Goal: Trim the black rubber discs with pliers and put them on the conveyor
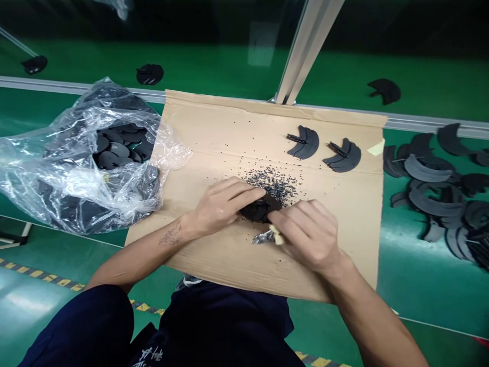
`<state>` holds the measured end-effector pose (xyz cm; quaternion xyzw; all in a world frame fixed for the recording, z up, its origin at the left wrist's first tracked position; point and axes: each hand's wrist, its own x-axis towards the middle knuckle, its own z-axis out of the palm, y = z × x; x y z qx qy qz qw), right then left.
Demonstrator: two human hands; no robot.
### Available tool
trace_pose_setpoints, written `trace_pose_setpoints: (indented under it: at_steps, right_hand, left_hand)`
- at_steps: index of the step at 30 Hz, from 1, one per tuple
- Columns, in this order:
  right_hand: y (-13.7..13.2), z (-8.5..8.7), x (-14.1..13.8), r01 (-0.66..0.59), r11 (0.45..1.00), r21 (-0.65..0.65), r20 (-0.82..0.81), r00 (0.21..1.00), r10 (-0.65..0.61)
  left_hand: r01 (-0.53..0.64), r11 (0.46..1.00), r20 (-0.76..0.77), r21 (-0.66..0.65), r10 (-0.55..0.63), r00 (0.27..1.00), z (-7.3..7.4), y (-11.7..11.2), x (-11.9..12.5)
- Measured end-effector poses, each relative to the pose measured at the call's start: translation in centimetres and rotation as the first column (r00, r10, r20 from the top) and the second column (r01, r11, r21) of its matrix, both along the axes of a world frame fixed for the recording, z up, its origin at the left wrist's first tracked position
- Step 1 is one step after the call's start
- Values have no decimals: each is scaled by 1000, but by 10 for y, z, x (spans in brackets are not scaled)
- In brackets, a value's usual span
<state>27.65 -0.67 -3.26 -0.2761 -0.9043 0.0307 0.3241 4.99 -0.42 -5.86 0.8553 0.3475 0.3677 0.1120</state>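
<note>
A dark, curved plastic piece [256, 210] is between my hands, low over a cardboard sheet [214, 255]. My left hand [219, 206] is closed on its left side, with the fingers over the top edge. Closed at the piece's right end is my right hand [309, 232]. Under its fingers shows a small object with a pale yellow part and a shiny grey end [267, 236]; its kind is not clear. Just beyond the piece lies a scatter of tiny black bits [277, 182]. Two black fan-shaped plastic parts [305, 142] with stems rest farther right.
A clear plastic bag [76, 168] of black discs [119, 150] lies at the left. Many curved black parts [435, 199] are piled on the green table [408, 280] at the right. A metal post [305, 51] rises behind the cardboard, beside a reflective panel [214, 61].
</note>
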Motion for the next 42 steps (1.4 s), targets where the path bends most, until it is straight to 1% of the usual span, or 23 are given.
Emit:
trace_pose_setpoints:
  at_steps: [1, 2, 3, 4, 5, 6, 7, 8, 9, 10, 11, 13, 15, 18, 26, 30, 32, 33, 36, 38, 40, 42]
  right_hand:
    - [-1, 2, 0, -70, 996, -60, -30, 997, 68]
    - [-2, 4, 0, -140, 978, -153, -93, 988, 127]
    - [-1, 6, 1, -199, 946, -257, -175, 972, 157]
    - [0, 8, 2, -232, 908, -348, -262, 954, 144]
    - [2, 9, 4, -224, 883, -411, -327, 941, 86]
    - [5, 8, 6, -170, 880, -443, -351, 936, 3]
    - [8, 7, 8, -75, 896, -439, -329, 941, -83]
    - [11, 5, 10, 35, 917, -397, -271, 950, -154]
    - [14, 3, 12, 130, 937, -325, -197, 960, -202]
    - [16, 0, 13, 192, 951, -242, -115, 968, -225]
    - [17, -3, 14, 216, 962, -165, -35, 974, -224]
    - [18, -7, 14, 198, 978, -69, 81, 978, -193]
    - [18, -10, 12, 175, 984, -41, 135, 977, -168]
    - [16, -10, 10, 174, 985, -24, 144, 975, -169]
    - [12, -5, 8, 193, 975, 112, 169, 963, -210]
    - [9, 0, 6, 207, 957, 203, 191, 950, -246]
    - [8, 0, 6, 209, 957, 200, 190, 950, -247]
    - [7, 0, 6, 208, 964, 168, 185, 954, -238]
    - [9, -4, 9, 190, 982, -23, 126, 975, -185]
    - [12, -7, 12, 191, 974, -125, 79, 980, -182]
    - [16, -10, 15, 242, 959, -148, 79, 969, -233]
    - [20, -12, 16, 292, 947, -136, 108, 954, -278]
  left_hand:
    - [-1, 1000, -51, 1, 1, 999, 0, 0, 0]
    - [3, 1000, -77, -11, -3, 997, 0, -1, -1]
    - [11, 999, -76, -35, -14, 997, 0, -1, -1]
    - [22, 997, -48, -71, -26, 998, 1, -2, -1]
    - [33, 993, -1, -115, -34, 999, 2, -2, -1]
    - [47, 986, 60, -159, -37, 997, 4, -2, 0]
    - [65, 978, 125, -200, -40, 991, 5, -2, 0]
    - [85, 969, 185, -231, -42, 982, 6, -1, 1]
    - [107, 962, 232, -251, -47, 972, 7, -1, 2]
    - [124, 957, 262, -262, -53, 963, 8, -1, 2]
    - [140, 954, 279, -267, -63, 958, 9, -1, 3]
    - [167, 949, 289, -268, -86, 953, 9, -2, 4]
    - [182, 946, 293, -269, -100, 951, 8, -3, 4]
    - [199, 941, 312, -274, -109, 944, 7, -5, 4]
    - [204, 950, 384, -236, -102, 918, 0, -7, 7]
    - [219, 948, 374, -231, -121, 919, 2, -8, 7]
    - [234, 943, 349, -235, -143, 926, 5, -7, 6]
    - [239, 941, 339, -238, -150, 929, 6, -7, 5]
    - [234, 945, 327, -229, -152, 933, 8, -6, 5]
    - [211, 944, 313, -255, -126, 941, 8, -6, 6]
    - [163, 925, 321, -344, -47, 946, 7, -5, 7]
    - [105, 878, 374, -466, 88, 923, 5, -2, 7]
